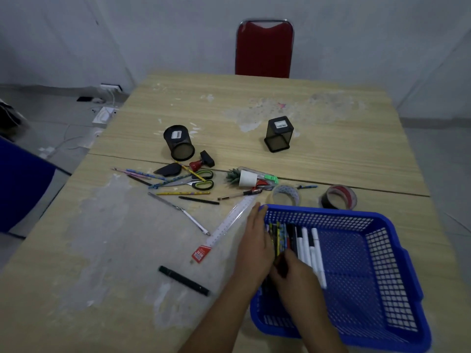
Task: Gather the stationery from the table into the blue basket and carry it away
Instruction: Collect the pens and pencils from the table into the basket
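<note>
Both your hands sit at lower center, left hand (255, 244) flat against the blue basket (397, 299) wall, probably to steady it, while right hand (293, 272) curls around the pens (279, 238) inside.

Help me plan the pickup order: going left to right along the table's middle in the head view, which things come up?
Round mesh pen holder → scissors → small white pot → square mesh pen holder → red-and-black tape roll.
</note>
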